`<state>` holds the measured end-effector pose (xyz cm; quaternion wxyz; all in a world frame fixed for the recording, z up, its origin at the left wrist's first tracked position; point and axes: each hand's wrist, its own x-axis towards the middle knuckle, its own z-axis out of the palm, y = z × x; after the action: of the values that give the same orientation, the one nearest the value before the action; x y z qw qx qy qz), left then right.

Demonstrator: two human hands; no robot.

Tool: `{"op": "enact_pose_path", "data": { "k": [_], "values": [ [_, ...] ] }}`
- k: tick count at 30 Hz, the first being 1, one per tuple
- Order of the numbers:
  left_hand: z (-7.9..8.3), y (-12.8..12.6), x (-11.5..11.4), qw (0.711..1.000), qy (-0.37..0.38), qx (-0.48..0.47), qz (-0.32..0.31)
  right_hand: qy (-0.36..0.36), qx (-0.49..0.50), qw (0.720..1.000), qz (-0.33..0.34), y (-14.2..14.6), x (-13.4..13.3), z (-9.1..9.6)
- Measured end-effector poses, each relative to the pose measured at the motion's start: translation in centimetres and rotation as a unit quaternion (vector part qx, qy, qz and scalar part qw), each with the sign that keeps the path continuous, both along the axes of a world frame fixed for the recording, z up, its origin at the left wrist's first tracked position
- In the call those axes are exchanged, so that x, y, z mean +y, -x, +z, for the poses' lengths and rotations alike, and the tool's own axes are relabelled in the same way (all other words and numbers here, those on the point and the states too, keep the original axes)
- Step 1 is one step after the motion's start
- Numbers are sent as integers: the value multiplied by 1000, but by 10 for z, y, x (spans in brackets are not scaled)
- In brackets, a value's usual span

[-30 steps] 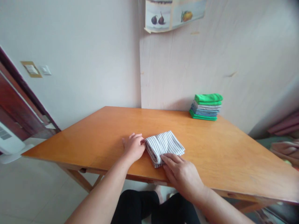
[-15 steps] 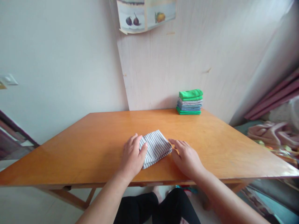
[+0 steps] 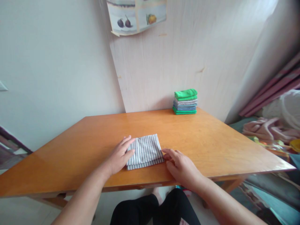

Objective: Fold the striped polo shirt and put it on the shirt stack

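Observation:
A grey-and-white striped cloth [image 3: 146, 150], folded into a flat rectangle, lies near the front edge of the wooden table. Its front edge shows stacked layers. My left hand [image 3: 119, 155] is open at the cloth's left side, fingers and thumb resting over that edge. On the opposite side, my right hand [image 3: 179, 162] touches the right edge near the front corner with its index finger stretched out; the other fingers are partly bent and some are hidden under the hand.
A stack of folded cloths [image 3: 185, 101], green, pale and blue, stands at the table's [image 3: 105, 131] back right against the wall. Fruit pictures [image 3: 138, 18] hang above. Pink fabric [image 3: 267, 129] and other items lie off the table's right side.
The striped cloth has turned so its front edge runs nearly parallel to the table edge. Both hands have shifted left with it, and the view has swung slightly right.

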<state>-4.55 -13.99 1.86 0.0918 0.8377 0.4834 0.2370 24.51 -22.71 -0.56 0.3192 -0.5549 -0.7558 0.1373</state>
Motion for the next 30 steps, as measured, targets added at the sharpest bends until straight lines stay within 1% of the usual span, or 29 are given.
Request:
{"op": "enact_pose_path", "data": {
  "k": [3, 4, 6, 8, 9, 11, 14, 16, 18, 21, 24, 27, 30],
  "values": [
    [10, -14, -1, 998, -61, -7, 23, 12, 20, 999, -28, -4, 7, 1],
    [12, -22, -4, 996, -83, 0, 16, 18, 24, 999, -35, -4, 10, 2],
    [15, -38, -15, 993, -110, 30, -22, 28, 31, 998, -39, -5, 14, 3],
    [15, -54, -28, 989, -122, 59, -65, 33, 44, 998, -40, -5, 16, 4],
    [13, -60, -34, 987, -122, 74, -75, 34, 51, 997, -40, -5, 17, 4],
    [8, -67, -42, 985, -128, 93, -67, 34, 63, 997, -37, -7, 20, 4],
    [-2, -69, -45, 983, -145, 103, -46, 32, 72, 997, -25, -13, 31, 3],
    [-7, -66, -43, 981, -152, 104, -53, 45, 70, 996, -13, -18, 44, 5],
    [-11, -62, -40, 982, -154, 92, -58, 77, 66, 995, 1, -23, 60, 8],
    [-13, -58, -37, 987, -147, 40, -42, 152, 59, 986, 29, -28, 85, 19],
    [-14, -56, -37, 992, -128, -8, -23, 196, 27, 977, 82, -30, 108, 33],
    [-13, -53, -39, 995, -93, -38, -9, 198, -29, 968, 148, -26, 128, 45],
    [-11, -51, -41, 996, -69, -56, 11, 172, -75, 961, 201, -18, 143, 48]
  ]
}}
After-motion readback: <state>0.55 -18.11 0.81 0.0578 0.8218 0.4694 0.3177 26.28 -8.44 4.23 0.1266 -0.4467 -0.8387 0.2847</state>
